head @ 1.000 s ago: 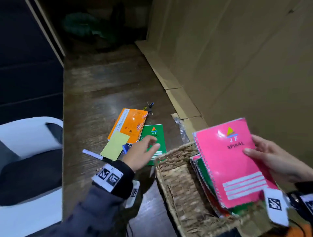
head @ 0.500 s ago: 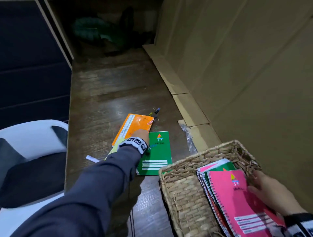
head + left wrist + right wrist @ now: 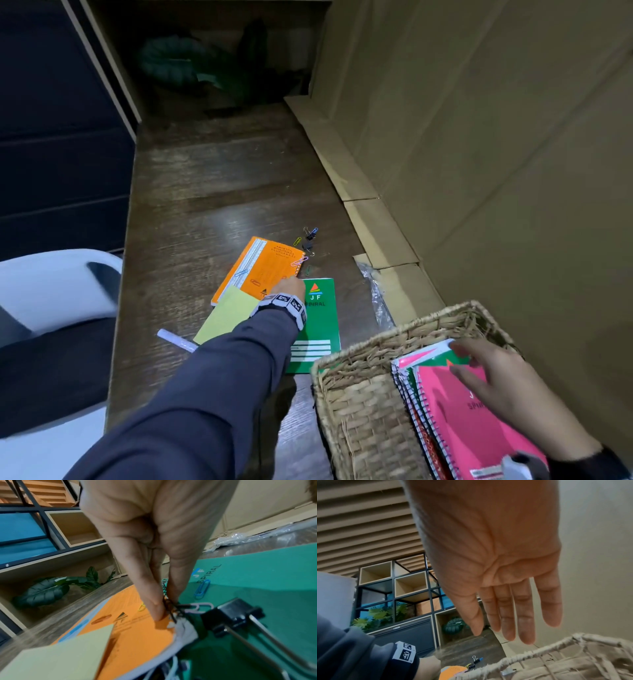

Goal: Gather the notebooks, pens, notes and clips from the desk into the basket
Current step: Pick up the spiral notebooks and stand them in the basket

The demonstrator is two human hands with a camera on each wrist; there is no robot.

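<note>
Left hand (image 3: 154,555) has reached out, fingers pressed together, pinching the orange notebook (image 3: 263,267) at its spiral corner mid-desk. Right hand (image 3: 507,387), fingers now spread, has released the pink notebook (image 3: 472,435) inside the basket (image 3: 359,394). Orange notebook likely follows.

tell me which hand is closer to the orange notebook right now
Left. The left hand pinches the orange notebook at its spiral-bound edge. The right hand is well off to the right, fingers straight, over the pink notebook in the basket.
</note>
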